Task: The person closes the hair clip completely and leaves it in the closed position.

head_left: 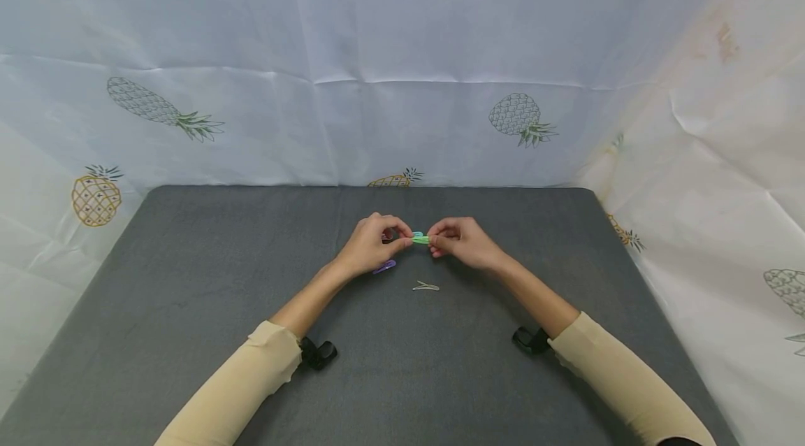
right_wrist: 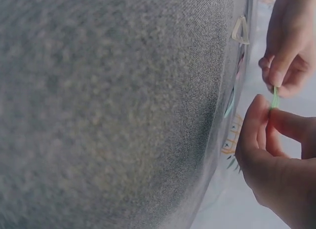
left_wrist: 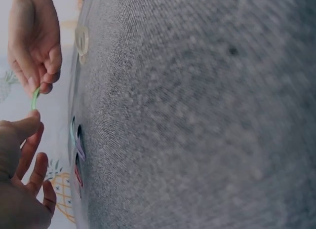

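Observation:
Between both hands, just above the table, is a slim green hair clip [head_left: 421, 240]. My left hand [head_left: 371, 245] pinches its left end with thumb and forefinger, the other fingers loosely bent. At the clip's right end, my right hand [head_left: 467, 243] grips with the thumb against curled fingers. A teal clip [head_left: 418, 233] lies behind the green one, mostly covered in the head view. Below my left hand lies a purple clip [head_left: 384, 266]. The left wrist view also shows a red clip [left_wrist: 78, 174] near the purple one. Nearer my body rests a cream clip [head_left: 426, 286], its two arms spread apart.
A dark grey cloth covers the table [head_left: 415, 376]. White sheets [head_left: 402, 33] printed with pineapples hang behind it and at the sides. Black straps [head_left: 318, 355] with small devices sit on both forearms, beside the beige sleeves.

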The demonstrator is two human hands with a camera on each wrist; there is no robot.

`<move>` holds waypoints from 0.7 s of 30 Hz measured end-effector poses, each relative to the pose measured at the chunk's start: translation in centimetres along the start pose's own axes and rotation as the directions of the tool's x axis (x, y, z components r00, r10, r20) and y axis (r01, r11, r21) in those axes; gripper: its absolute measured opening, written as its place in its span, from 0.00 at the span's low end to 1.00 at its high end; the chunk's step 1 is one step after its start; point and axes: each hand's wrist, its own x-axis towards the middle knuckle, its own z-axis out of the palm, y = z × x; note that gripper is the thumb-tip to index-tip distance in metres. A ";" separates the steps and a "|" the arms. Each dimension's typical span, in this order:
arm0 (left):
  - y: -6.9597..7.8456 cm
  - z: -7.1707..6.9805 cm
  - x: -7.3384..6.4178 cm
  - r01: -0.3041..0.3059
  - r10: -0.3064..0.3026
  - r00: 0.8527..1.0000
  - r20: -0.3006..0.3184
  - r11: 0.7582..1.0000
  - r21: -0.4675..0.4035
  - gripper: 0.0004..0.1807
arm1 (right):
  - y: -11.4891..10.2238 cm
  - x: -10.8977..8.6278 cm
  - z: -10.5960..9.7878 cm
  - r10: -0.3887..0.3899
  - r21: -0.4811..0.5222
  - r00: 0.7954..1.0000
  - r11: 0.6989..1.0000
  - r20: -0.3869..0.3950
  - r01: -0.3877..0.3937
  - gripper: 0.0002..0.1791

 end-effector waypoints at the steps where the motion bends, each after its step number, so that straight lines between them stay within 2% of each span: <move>1: -0.1 0.0 0.0 -0.001 0.001 1.000 -0.006 1.000 0.004 0.03 | 0.0 0.0 0.0 0.000 0.008 1.000 1.000 -0.005 0.000 0.12; 9: -0.4 0.1 0.1 -0.022 0.022 0.999 -0.030 1.000 0.018 0.04 | -0.1 0.0 0.2 -0.003 0.040 1.000 0.999 -0.022 0.004 0.13; 21: -0.5 0.1 0.0 -0.001 0.002 1.000 -0.028 1.000 0.024 0.04 | 0.0 0.0 0.0 0.018 0.024 1.000 1.000 -0.024 -0.018 0.16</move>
